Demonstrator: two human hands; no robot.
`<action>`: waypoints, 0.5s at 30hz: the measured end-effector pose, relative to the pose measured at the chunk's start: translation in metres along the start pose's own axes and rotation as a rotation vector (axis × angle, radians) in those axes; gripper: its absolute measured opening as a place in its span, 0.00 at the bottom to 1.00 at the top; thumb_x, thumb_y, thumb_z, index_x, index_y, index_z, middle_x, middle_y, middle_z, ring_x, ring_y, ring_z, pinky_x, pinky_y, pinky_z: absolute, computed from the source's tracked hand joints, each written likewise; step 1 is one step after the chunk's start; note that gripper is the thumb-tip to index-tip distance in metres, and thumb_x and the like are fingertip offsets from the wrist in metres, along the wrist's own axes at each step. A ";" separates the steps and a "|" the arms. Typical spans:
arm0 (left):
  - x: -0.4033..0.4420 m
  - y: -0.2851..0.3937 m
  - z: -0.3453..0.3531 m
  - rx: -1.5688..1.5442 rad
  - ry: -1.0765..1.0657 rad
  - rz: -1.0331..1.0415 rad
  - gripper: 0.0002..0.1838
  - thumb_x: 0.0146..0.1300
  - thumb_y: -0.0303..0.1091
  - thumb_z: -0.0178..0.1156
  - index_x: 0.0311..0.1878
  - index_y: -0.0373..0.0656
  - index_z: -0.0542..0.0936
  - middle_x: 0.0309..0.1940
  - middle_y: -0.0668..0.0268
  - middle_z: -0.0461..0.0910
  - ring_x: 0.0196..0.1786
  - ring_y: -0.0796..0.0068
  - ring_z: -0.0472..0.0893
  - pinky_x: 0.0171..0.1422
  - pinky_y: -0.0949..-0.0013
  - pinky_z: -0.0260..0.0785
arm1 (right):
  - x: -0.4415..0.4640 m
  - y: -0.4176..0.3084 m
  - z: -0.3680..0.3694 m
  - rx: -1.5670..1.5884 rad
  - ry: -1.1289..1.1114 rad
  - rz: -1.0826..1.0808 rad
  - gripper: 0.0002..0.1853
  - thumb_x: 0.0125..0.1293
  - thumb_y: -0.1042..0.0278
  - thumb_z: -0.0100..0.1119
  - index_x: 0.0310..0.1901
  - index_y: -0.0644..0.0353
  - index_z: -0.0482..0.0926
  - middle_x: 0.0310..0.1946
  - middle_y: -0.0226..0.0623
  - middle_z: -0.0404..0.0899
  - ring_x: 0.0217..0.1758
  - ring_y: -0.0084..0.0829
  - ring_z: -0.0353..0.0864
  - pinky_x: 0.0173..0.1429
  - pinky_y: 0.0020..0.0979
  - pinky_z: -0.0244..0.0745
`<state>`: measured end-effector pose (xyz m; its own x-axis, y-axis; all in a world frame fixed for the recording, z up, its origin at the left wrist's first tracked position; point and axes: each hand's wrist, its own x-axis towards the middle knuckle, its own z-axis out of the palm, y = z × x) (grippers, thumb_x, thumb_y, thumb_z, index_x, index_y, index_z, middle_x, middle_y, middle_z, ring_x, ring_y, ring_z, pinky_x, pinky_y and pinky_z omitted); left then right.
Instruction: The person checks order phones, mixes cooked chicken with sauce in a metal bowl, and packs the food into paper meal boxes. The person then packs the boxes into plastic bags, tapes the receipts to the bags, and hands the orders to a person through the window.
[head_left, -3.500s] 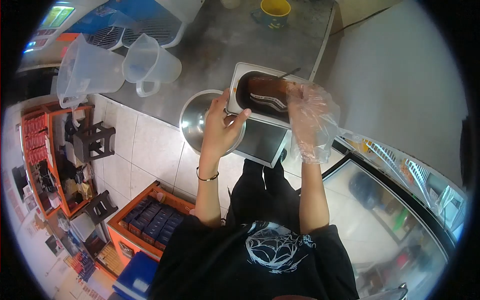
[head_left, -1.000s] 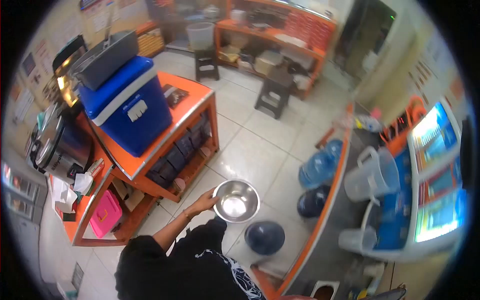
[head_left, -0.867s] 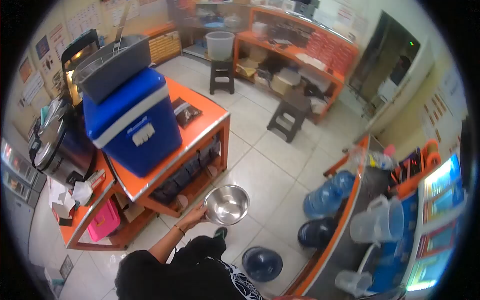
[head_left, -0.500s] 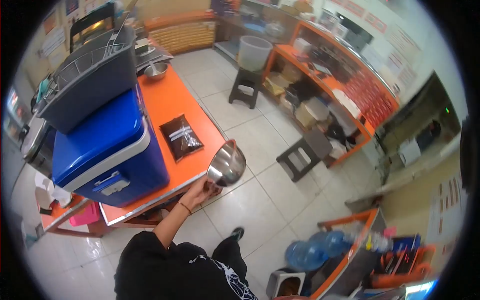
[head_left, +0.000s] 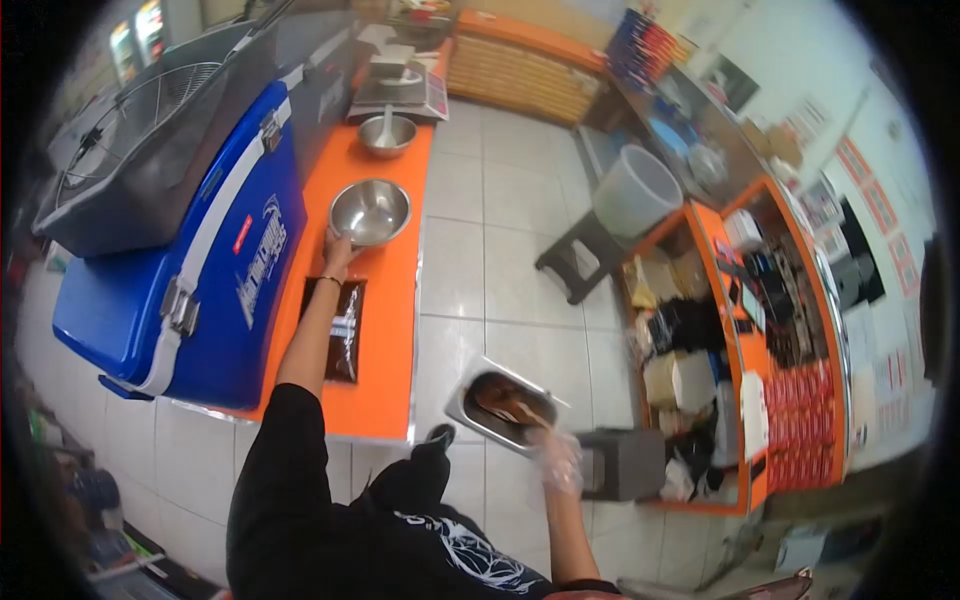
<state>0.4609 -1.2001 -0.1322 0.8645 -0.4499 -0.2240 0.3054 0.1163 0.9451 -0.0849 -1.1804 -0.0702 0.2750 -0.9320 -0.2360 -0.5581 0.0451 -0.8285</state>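
1. Evidently, the left hand [head_left: 340, 250] has its fingers closed on the near rim of the steel bowl [head_left: 372, 212], presumably to leave its hollow unobstructed; the bowl is over the orange tabletop [head_left: 390, 310], though whether it rests there I cannot tell;
2. The right hand [head_left: 558, 465], in clear plastic, grips the rectangular metal container [head_left: 463, 395] near one corner, out above the floor [head_left: 520, 300]; the plastic likely guards against the dark contents; exact finger placement is blurred;
3. A dark pouch [head_left: 345, 355] lies flat beside the blue cooler [head_left: 230, 330], probably for stability.
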 end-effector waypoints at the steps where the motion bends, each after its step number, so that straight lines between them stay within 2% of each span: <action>1: 0.019 0.002 0.003 -0.011 0.033 0.015 0.21 0.67 0.36 0.48 0.62 0.51 0.63 0.56 0.64 0.69 0.52 0.69 0.74 0.53 0.58 0.73 | 0.022 -0.066 0.011 0.149 -0.037 0.166 0.12 0.55 0.63 0.59 0.37 0.62 0.80 0.32 0.36 0.81 0.36 0.31 0.80 0.43 0.33 0.73; 3: 0.052 0.005 0.000 -0.019 0.050 -0.025 0.20 0.67 0.34 0.47 0.62 0.49 0.64 0.55 0.63 0.70 0.51 0.68 0.75 0.54 0.59 0.73 | 0.109 -0.037 0.064 0.681 -0.220 0.129 0.09 0.56 0.68 0.55 0.34 0.64 0.81 0.30 0.39 0.81 0.36 0.33 0.78 0.45 0.35 0.72; 5: 0.091 0.006 -0.007 -0.014 0.071 -0.014 0.19 0.66 0.33 0.47 0.61 0.49 0.65 0.53 0.63 0.71 0.49 0.69 0.76 0.55 0.59 0.73 | 0.165 -0.080 0.101 0.504 -0.371 0.121 0.11 0.56 0.67 0.55 0.32 0.67 0.80 0.30 0.41 0.81 0.37 0.35 0.78 0.49 0.35 0.70; 7: 0.112 -0.001 -0.017 0.027 0.050 -0.038 0.18 0.65 0.30 0.48 0.59 0.49 0.66 0.49 0.62 0.74 0.45 0.70 0.78 0.55 0.60 0.74 | 0.215 -0.087 0.151 0.651 -0.495 -0.014 0.10 0.56 0.67 0.55 0.31 0.66 0.79 0.30 0.41 0.79 0.37 0.33 0.77 0.49 0.34 0.69; 8: 0.113 0.007 -0.016 0.017 0.060 -0.059 0.23 0.66 0.32 0.51 0.64 0.50 0.63 0.56 0.59 0.68 0.46 0.67 0.78 0.55 0.60 0.74 | 0.232 -0.099 0.172 0.713 -0.567 0.022 0.08 0.55 0.69 0.55 0.30 0.66 0.79 0.29 0.41 0.79 0.36 0.32 0.76 0.48 0.33 0.69; 10: 0.104 0.025 -0.015 -0.053 0.072 -0.091 0.25 0.66 0.35 0.53 0.65 0.50 0.62 0.59 0.58 0.65 0.46 0.65 0.78 0.55 0.59 0.74 | 0.258 -0.123 0.217 0.787 -0.671 0.072 0.07 0.55 0.71 0.55 0.29 0.66 0.79 0.29 0.40 0.78 0.34 0.31 0.75 0.46 0.33 0.69; 11: 0.097 0.034 -0.017 -0.132 0.053 -0.133 0.27 0.66 0.37 0.54 0.67 0.50 0.60 0.61 0.56 0.63 0.46 0.63 0.78 0.54 0.59 0.74 | 0.270 -0.129 0.240 0.824 -0.703 0.135 0.04 0.53 0.73 0.55 0.27 0.64 0.77 0.26 0.38 0.76 0.32 0.30 0.74 0.42 0.31 0.68; 12: 0.087 0.043 -0.020 -0.107 0.097 -0.143 0.30 0.66 0.44 0.56 0.68 0.47 0.60 0.63 0.53 0.60 0.53 0.58 0.76 0.58 0.58 0.71 | 0.278 -0.138 0.255 0.857 -0.734 0.202 0.02 0.52 0.75 0.55 0.25 0.63 0.76 0.24 0.35 0.74 0.31 0.28 0.73 0.37 0.29 0.68; 13: 0.071 0.052 -0.028 -0.098 0.125 -0.138 0.30 0.66 0.44 0.56 0.68 0.47 0.60 0.63 0.53 0.60 0.53 0.58 0.76 0.58 0.58 0.71 | 0.281 -0.153 0.263 0.859 -0.762 0.214 0.02 0.52 0.75 0.55 0.25 0.63 0.76 0.24 0.35 0.74 0.31 0.28 0.73 0.37 0.29 0.68; 15: 0.021 0.067 -0.042 0.027 0.177 0.002 0.31 0.67 0.47 0.53 0.68 0.45 0.60 0.67 0.53 0.58 0.62 0.56 0.70 0.65 0.60 0.65 | 0.284 -0.174 0.281 0.883 -0.836 0.365 0.04 0.50 0.79 0.54 0.22 0.58 0.73 0.21 0.32 0.70 0.29 0.25 0.72 0.32 0.28 0.66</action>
<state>0.5165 -1.1648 -0.0834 0.9225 -0.2866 -0.2584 0.2950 0.0919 0.9511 0.3106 -1.3519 -0.1359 0.8042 -0.3187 -0.5016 -0.0844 0.7742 -0.6272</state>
